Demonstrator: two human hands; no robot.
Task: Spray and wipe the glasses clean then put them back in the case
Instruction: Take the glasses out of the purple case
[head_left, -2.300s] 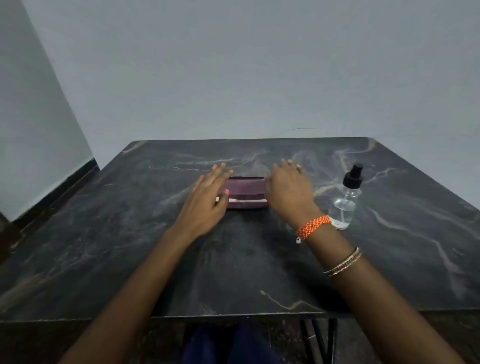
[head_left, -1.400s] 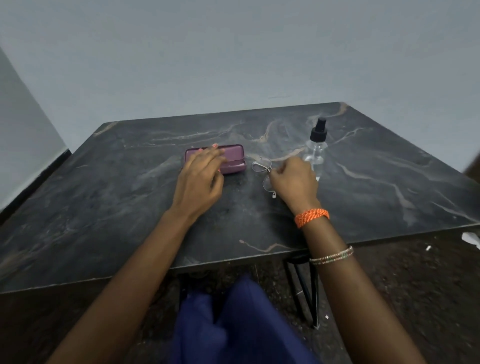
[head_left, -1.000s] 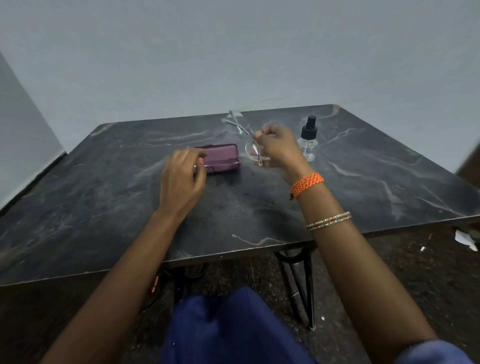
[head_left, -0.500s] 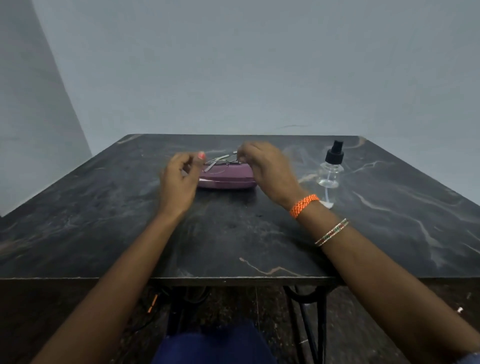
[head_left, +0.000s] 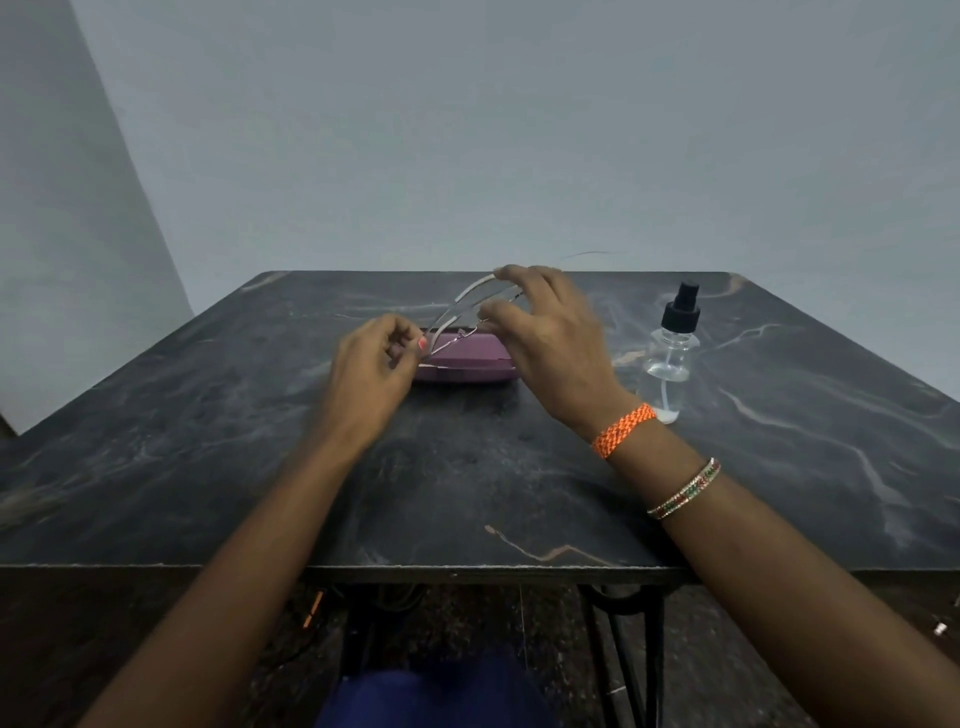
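Thin metal-framed glasses (head_left: 457, 312) are held in the air above a purple glasses case (head_left: 467, 361) that lies closed on the dark marble table (head_left: 467, 483). My left hand (head_left: 371, 374) pinches the lower left end of the frame. My right hand (head_left: 545, 338) grips the upper right part with thumb and fingers. A clear spray bottle (head_left: 670, 358) with a black nozzle stands upright to the right of my right hand, untouched. No wiping cloth is in sight.
The table stands against a plain grey wall, its front edge close to my body. Black metal table legs (head_left: 634, 649) and a dark floor show below, with blue clothing (head_left: 431, 696) at the bottom.
The glasses have come out of the case and risen above it, and now both hands hold them higher. The case lies closed. The camera view has shifted several times.
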